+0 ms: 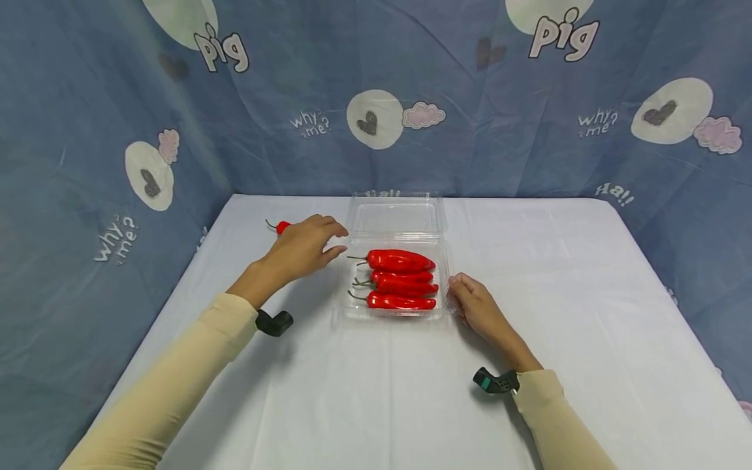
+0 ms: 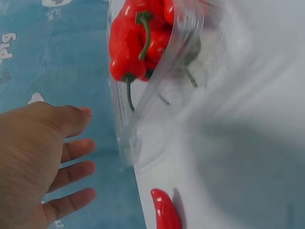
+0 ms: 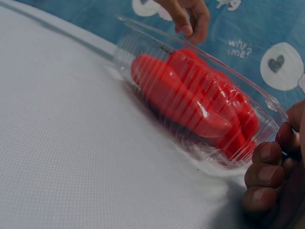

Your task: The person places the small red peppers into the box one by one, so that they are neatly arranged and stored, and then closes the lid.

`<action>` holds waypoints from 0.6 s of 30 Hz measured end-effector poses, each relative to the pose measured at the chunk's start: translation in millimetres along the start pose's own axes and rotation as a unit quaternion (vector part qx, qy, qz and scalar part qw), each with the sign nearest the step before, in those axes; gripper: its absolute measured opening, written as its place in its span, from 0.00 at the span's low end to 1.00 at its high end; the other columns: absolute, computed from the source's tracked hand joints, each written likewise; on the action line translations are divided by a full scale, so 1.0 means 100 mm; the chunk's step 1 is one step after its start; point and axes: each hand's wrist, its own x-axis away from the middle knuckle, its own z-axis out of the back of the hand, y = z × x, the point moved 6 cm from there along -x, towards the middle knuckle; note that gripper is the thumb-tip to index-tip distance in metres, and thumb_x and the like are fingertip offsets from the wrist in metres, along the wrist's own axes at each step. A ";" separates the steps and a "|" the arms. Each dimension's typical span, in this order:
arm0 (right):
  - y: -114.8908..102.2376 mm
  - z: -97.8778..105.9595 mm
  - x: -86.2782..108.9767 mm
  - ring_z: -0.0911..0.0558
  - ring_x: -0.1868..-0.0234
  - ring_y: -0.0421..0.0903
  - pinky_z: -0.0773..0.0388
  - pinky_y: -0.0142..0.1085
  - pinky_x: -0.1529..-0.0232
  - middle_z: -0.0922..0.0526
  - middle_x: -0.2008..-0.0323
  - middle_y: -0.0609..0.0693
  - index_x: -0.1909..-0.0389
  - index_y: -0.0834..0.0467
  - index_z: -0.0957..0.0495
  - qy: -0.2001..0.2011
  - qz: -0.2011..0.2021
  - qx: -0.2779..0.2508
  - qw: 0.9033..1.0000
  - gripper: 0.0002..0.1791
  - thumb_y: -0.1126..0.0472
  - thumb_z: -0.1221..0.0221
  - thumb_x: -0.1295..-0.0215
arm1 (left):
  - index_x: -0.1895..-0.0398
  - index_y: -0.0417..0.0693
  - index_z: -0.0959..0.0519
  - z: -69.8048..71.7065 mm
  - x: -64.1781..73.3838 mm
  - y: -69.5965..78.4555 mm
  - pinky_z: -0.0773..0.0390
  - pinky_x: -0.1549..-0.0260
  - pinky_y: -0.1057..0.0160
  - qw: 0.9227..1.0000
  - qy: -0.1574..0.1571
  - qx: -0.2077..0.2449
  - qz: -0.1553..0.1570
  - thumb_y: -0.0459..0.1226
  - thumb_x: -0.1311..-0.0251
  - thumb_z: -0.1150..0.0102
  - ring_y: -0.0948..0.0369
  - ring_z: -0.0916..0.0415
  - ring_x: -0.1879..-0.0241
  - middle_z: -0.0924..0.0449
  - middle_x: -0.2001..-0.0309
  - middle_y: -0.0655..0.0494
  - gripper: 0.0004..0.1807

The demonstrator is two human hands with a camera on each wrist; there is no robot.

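Note:
A clear plastic clamshell box (image 1: pixel 355 311) lies on the table with its lid (image 1: pixel 397 215) folded back. Several red chili peppers (image 1: pixel 401 261) with thin green stems lie side by side inside it. My right hand (image 1: pixel 478 307) pinches the box's right edge, as the right wrist view shows with fingertips (image 3: pixel 269 174) curled at the rim. Over the box's left side hovers my left hand (image 1: pixel 308 247), thumb and fingers apart and nothing between them. One loose chili (image 2: pixel 165 210) lies on the table to the left, partly hidden behind the left hand in the head view.
A white cloth (image 1: pixel 376 391) covers the table. Behind and beside it hangs a blue printed curtain (image 1: pixel 470 163). Each wrist wears a dark camera band (image 1: pixel 274 323).

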 end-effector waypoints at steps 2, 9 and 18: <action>0.00 -0.01 0.00 0.35 0.84 0.43 0.36 0.31 0.83 0.35 0.82 0.50 0.67 0.69 0.32 -0.001 0.001 0.002 1.000 0.19 0.59 0.57 0.18 | 0.46 0.52 0.17 0.01 0.01 -0.06 0.18 0.61 0.56 1.000 0.005 -0.002 0.002 0.45 0.35 0.34 0.55 0.23 0.49 0.18 0.48 0.55 0.17; 0.00 0.00 -0.01 0.35 0.83 0.43 0.35 0.31 0.83 0.34 0.82 0.50 0.67 0.68 0.32 0.000 0.005 0.004 1.000 0.18 0.59 0.57 0.18 | 0.45 0.50 0.17 0.03 0.03 -0.25 0.18 0.63 0.52 1.000 0.001 -0.007 0.027 0.46 0.35 0.35 0.54 0.23 0.49 0.19 0.46 0.52 0.18; 0.01 0.01 -0.01 0.35 0.83 0.42 0.36 0.31 0.83 0.35 0.82 0.50 0.68 0.68 0.33 -0.001 0.005 0.005 1.000 0.18 0.60 0.57 0.18 | 0.40 0.50 0.21 -0.07 0.05 -0.55 0.24 0.50 0.36 0.996 -0.022 0.008 0.082 0.47 0.34 0.36 0.51 0.28 0.40 0.24 0.40 0.52 0.22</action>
